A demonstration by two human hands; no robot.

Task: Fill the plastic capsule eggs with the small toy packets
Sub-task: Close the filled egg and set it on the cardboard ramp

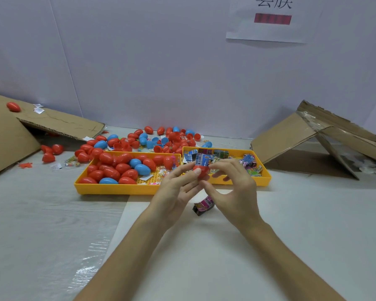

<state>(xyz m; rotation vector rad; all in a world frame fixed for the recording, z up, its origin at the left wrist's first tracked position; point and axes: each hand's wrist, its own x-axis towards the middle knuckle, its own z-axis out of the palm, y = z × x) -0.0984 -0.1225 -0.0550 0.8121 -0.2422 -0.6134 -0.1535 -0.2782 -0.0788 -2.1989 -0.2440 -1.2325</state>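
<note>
While the packet sticks out, the egg half could slip.
My left hand [178,187] pinches the red egg half [201,171] above the right yellow tray [265,181]; my right hand [232,187], fingers curled, presses the blue packet [202,160] in. Pushed crooked, it jams or pops out.

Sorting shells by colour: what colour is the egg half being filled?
Red, seen in the head view: the egg half sits between both hands under a blue packet.

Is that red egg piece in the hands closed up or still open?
Open. The red egg half, held by the left hand, has a blue toy packet sticking out of its top, and no other half covers it.
</note>
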